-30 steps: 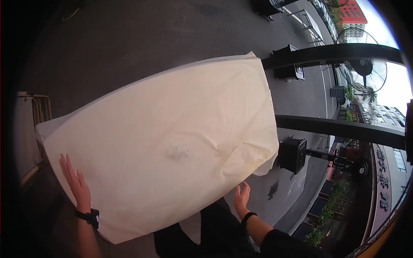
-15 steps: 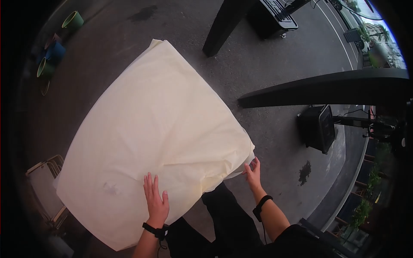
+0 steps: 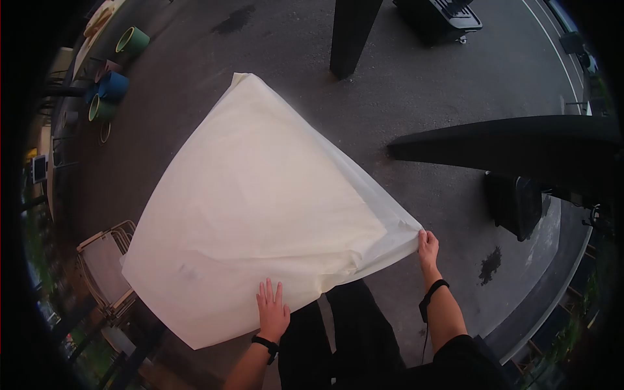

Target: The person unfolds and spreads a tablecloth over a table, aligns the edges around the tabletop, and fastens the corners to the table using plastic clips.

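Observation:
A large cream-coloured cloth (image 3: 240,175) covers a broad flat surface in the middle. Beneath it, along the right side, shows a thin whitish translucent sheet (image 3: 383,214). My right hand (image 3: 428,248) is closed on the outer right corner of this sheet and holds it out from the cream cloth. My left hand (image 3: 273,310) lies flat on the cream cloth near its lower edge, with the fingers spread. Wrinkles bunch up in the cream cloth between my hands. What supports the cloth is hidden.
Two dark posts (image 3: 354,39) stand beyond the cloth at the top and right. Black wheeled boxes (image 3: 517,205) are on the dark ground. Folded chairs (image 3: 104,270) lean at the left. Green and blue buckets (image 3: 132,41) stand at the upper left.
The view has turned. My left hand has shifted along the cloth toward the right. My right hand has closed on the whitish sheet and drawn its corner outward to the right.

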`<state>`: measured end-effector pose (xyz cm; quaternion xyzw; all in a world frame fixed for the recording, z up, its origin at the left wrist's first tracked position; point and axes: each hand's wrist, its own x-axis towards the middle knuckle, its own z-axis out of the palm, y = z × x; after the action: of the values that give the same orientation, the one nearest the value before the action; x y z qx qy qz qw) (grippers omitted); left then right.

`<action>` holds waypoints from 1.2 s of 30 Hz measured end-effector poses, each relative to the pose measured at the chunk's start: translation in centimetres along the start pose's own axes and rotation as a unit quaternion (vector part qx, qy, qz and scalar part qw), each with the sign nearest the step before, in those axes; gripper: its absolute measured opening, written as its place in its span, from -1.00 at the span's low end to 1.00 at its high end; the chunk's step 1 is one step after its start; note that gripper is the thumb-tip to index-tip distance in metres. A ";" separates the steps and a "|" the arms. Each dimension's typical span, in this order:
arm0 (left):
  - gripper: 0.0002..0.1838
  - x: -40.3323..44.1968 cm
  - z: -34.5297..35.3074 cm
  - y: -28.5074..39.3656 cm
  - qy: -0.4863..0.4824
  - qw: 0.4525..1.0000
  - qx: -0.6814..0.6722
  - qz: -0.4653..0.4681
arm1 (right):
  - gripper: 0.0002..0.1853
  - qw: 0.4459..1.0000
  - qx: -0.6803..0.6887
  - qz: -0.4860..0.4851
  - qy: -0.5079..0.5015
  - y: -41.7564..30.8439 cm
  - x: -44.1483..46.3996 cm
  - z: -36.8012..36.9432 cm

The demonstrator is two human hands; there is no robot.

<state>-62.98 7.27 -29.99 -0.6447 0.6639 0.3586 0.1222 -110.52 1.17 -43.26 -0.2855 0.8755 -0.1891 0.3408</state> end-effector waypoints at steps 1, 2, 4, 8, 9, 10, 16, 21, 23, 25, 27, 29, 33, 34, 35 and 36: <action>-0.27 -0.4 0.6 0.0 -0.011 1.000 0.000 -0.003 | -0.62 1.000 -0.001 -0.002 -0.009 -0.2 0.9 0.1; -0.27 -0.9 1.1 0.2 -0.011 1.000 -0.002 -0.011 | -0.62 0.999 -0.039 -0.008 0.012 -0.5 1.7 0.0; -0.26 -1.8 2.2 0.2 -0.033 0.999 0.003 -0.028 | -0.59 0.995 -0.074 -0.022 0.057 0.8 3.8 0.5; -0.24 -2.9 3.9 0.5 -0.042 0.998 0.012 -0.041 | -0.64 0.992 -0.121 0.023 0.041 -3.5 4.6 0.8; -0.24 -3.1 4.2 0.7 -0.045 0.998 0.006 -0.045 | -0.64 0.981 -0.165 -0.002 0.097 -3.4 4.3 1.1; -0.23 -3.1 4.3 1.0 -0.027 0.998 -0.005 -0.048 | -0.59 0.966 -0.207 -0.031 0.153 -3.8 4.4 1.4; -0.21 -3.2 5.7 1.4 0.000 0.998 -0.013 -0.064 | -0.36 0.898 -0.191 -0.395 0.031 -12.8 -4.2 4.3; -0.19 -3.4 6.2 1.4 0.006 0.997 -0.021 -0.075 | -0.32 0.800 -0.258 -0.522 -0.145 -14.6 -7.3 8.1; -0.18 -3.6 6.1 1.1 0.032 0.993 -0.002 -0.117 | -0.30 0.815 -0.305 -0.463 -0.169 -14.2 -7.2 8.6; -0.17 -3.5 6.3 -0.7 0.104 0.978 -0.027 -0.179 | -0.30 0.793 -0.331 -0.488 -0.152 -14.0 -7.3 8.4; -0.16 -3.7 7.2 -2.8 0.174 0.953 -0.056 -0.243 | -0.29 0.793 -0.334 -0.504 -0.076 -13.9 -7.1 8.1; -0.16 -4.6 8.3 -4.7 0.137 0.960 -0.060 -0.236 | -0.30 0.795 -0.348 -0.490 -0.083 -13.8 -6.6 8.5; -0.18 -9.2 9.6 -6.9 0.072 0.960 -0.059 -0.264 | -0.32 0.794 -0.369 -0.478 -0.071 -13.2 -5.9 8.7; -0.19 -11.0 10.9 -7.6 0.082 0.935 -0.119 -0.324 | -0.32 0.788 -0.367 -0.488 -0.078 -13.1 -5.8 8.6; -0.19 -12.8 12.4 -8.5 0.093 0.903 -0.178 -0.380 | -0.32 0.793 -0.366 -0.481 -0.080 -13.1 -5.6 8.6; -0.19 -14.6 15.2 -10.3 0.096 0.897 -0.184 -0.390 | -0.32 0.797 -0.366 -0.473 -0.082 -13.3 -5.7 8.6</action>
<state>-55.86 29.03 -35.02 -0.8942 0.2901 0.3343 0.0675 -96.09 -6.62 -39.52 -0.7819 0.6043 0.0318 0.1496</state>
